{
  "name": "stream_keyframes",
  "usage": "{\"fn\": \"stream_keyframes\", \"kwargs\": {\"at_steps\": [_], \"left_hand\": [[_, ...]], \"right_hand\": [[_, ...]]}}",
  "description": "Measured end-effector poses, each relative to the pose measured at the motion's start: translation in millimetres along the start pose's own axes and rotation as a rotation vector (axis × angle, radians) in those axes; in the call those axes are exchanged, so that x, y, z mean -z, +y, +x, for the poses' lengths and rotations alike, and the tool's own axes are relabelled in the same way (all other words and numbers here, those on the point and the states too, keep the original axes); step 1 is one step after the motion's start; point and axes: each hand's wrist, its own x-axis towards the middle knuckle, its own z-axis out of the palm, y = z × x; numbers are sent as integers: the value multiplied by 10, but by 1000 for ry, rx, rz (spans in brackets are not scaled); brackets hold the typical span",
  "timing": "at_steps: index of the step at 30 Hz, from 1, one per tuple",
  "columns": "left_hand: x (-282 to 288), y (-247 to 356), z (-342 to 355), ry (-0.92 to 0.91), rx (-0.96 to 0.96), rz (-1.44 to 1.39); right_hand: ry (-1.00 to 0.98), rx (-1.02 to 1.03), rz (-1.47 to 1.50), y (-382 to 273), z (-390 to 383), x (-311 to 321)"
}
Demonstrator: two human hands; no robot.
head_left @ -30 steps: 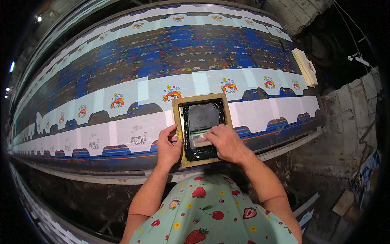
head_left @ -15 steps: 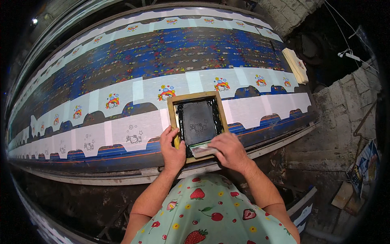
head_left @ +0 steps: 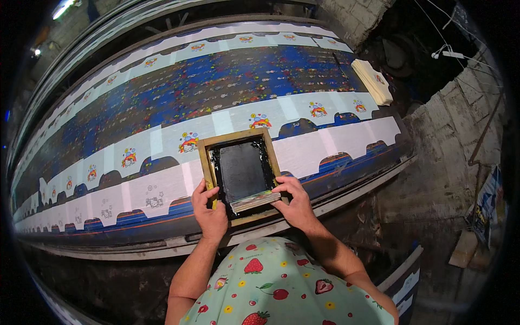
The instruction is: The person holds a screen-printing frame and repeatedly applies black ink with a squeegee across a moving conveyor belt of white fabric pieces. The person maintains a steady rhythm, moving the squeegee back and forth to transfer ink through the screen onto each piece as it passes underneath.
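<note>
A wooden-framed printing screen (head_left: 205, 168) lies over the near row of white fabric pieces, its mesh dark with black ink along the inner edges. My left hand (head_left: 210, 214) grips the frame's left side near its front corner, thumb on the inner edge. On the opposite side my right hand (head_left: 296, 203) is closed round the frame's right edge, its fingertips and thumb close to the end of the squeegee. That flat, paint-stained squeegee (head_left: 252, 202) rests inside the frame at the near end. The fabric under the screen is hidden.
Fabric pieces with coloured prints (head_left: 188, 142) form a row behind the screen. Black outline prints (head_left: 154, 197) show on pieces to its left. A folded cream cloth stack (head_left: 372, 82) sits at the table's right end. The table's near rail (head_left: 130, 251) runs before me.
My right hand has let go of the squeegee and taken hold of the frame's right side. The outline design seen on the mesh no longer shows. The whole view has shifted.
</note>
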Motion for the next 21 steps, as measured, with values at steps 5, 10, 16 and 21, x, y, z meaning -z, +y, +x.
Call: {"fn": "stream_keyframes", "kwargs": {"at_steps": [5, 10, 16, 21], "left_hand": [[-754, 285, -118, 9, -35, -18], [-1514, 551, -249, 21, -16, -53], [-1929, 777, -343, 42, 43, -29], [-2021, 788, -346, 34, 68, -73]], "right_hand": [[46, 3, 30, 398, -21, 660], [67, 24, 33, 852, -26, 1326], [-3, 43, 19, 1119, 32, 1774], [-50, 105, -40, 1149, 74, 1887]]}}
